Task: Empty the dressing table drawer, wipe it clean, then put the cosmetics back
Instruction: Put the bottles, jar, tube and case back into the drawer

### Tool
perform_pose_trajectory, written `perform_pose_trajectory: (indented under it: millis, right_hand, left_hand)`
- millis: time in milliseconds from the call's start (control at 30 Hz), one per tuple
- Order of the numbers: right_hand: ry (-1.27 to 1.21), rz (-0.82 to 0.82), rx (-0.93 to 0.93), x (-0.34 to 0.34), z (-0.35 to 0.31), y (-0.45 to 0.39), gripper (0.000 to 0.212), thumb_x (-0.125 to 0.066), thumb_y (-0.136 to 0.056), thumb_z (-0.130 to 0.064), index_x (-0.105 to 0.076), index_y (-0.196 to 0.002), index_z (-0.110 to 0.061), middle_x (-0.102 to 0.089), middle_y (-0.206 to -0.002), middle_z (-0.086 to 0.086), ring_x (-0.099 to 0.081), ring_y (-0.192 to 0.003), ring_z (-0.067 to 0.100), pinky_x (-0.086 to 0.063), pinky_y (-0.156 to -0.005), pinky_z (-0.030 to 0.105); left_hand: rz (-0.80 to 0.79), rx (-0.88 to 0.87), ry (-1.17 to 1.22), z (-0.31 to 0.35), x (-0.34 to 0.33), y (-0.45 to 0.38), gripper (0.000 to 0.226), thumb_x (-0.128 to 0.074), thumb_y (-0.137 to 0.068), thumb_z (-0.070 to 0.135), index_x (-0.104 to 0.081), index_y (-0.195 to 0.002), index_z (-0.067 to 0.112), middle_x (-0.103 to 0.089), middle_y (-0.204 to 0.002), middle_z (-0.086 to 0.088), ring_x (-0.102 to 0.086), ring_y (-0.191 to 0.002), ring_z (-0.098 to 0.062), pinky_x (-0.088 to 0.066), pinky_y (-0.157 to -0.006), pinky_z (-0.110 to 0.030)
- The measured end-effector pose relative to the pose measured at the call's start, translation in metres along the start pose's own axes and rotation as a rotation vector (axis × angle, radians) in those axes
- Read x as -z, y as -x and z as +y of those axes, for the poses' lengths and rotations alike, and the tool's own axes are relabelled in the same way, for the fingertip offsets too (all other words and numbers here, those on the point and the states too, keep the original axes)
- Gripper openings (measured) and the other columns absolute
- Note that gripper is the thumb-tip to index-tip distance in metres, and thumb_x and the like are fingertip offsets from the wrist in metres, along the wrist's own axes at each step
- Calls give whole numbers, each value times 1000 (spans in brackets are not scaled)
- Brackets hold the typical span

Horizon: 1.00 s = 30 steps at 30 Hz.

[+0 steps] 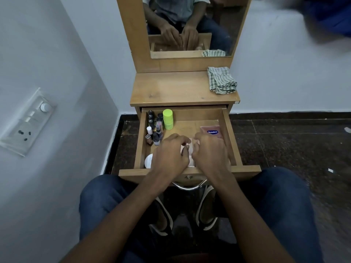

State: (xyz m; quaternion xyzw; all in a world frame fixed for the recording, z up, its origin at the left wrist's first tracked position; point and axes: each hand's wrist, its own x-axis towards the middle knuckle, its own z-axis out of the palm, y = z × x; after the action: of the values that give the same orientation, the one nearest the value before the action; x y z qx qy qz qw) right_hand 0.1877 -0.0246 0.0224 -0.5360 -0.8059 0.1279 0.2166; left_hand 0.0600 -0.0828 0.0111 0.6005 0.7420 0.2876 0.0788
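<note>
The wooden drawer (227, 137) of the dressing table stands pulled out. Inside at the back left are several small nail-polish bottles (154, 130) and a lime-green container (168, 119). A pink Vaseline tube (211, 130) lies at the right, and a white round jar (148, 161) sits at the front left. My left hand (168, 155) and my right hand (209, 152) are both over a pale pink flat item (188, 149) in the drawer's middle, fingers curled on it. Most of that item is hidden by the hands.
A checked cloth (221, 80) lies folded on the right of the table top (171, 90). A mirror (190, 25) rises behind. A wall with a switch panel (28, 120) is close on the left. My knees flank the drawer over a dark floor (284, 141).
</note>
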Motion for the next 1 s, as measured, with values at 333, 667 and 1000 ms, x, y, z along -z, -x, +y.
perform_pose_trajectory:
  millis: [333, 667, 1000]
  right_hand:
    - [28, 255, 181, -15, 4, -46, 17, -59, -90, -8, -73, -99, -10, -72, -93, 6, -64, -84, 28, -49, -67, 37]
    - [34, 457, 283, -21, 5, -114, 18, -59, -87, -2, -71, -99, -6, -69, -95, 10, -60, -85, 28, -47, -80, 38]
    - [131, 210, 457, -9, 27, -112, 57, -51, -100, -49, -51, -141, -9, -49, -145, 14, -45, -134, 31, -34, -117, 46]
  left_hand:
    - [383, -198, -93, -5, -4, -45, 39, -66, -86, 4, -73, -123, 14, -68, -124, -4, -63, -113, -23, -51, -95, -38]
    - [272, -169, -359, -18, 6, -96, 55, -41, -108, 37, -42, -157, 11, -44, -160, -7, -36, -152, -23, -19, -124, -38]
    - [6, -312, -408, -66, 31, -98, 88, -30, -99, 76, -37, -160, 14, -42, -162, -5, -35, -152, -24, -14, -127, -45]
